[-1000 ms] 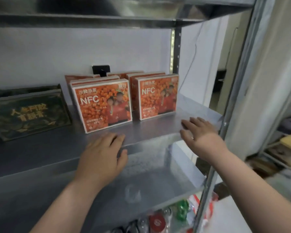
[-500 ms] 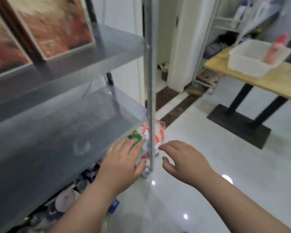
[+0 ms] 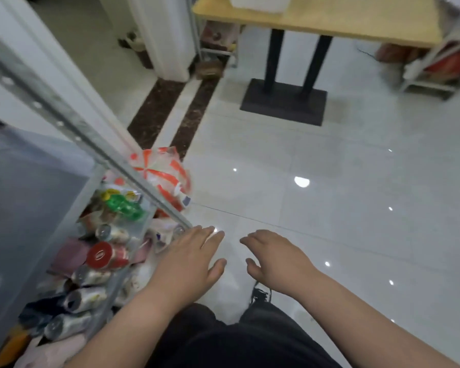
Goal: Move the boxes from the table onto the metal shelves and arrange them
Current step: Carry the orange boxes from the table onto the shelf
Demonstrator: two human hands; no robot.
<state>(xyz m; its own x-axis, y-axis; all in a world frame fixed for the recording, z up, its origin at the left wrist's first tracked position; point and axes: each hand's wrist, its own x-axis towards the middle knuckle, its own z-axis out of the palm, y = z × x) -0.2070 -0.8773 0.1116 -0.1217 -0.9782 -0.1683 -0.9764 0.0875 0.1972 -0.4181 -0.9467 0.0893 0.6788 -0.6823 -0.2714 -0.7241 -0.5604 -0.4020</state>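
Observation:
Both hands hang empty over the white tiled floor. My left hand [image 3: 190,258] has its fingers spread flat, just right of the metal shelf's upright post [image 3: 91,139]. My right hand [image 3: 274,257] is beside it, fingers loosely bent, holding nothing. The grey metal shelf board [image 3: 24,187] fills the left edge. The wooden table [image 3: 329,19] stands far ahead at the top, with the bottom of a white bin [image 3: 258,4] on it. No boxes show in this view.
Under the shelf lie several cans and bottles [image 3: 101,256] and a red-and-white plastic bag [image 3: 162,173]. The table's black pedestal base [image 3: 284,100] sits on the floor ahead. A white rack [image 3: 441,65] with goods is at the right. A white door frame [image 3: 168,35] rises at back left.
My view swung from the shelf with the orange boxes down and right toward the floor and table. Both hands dropped away from the shelf edge and stay empty.

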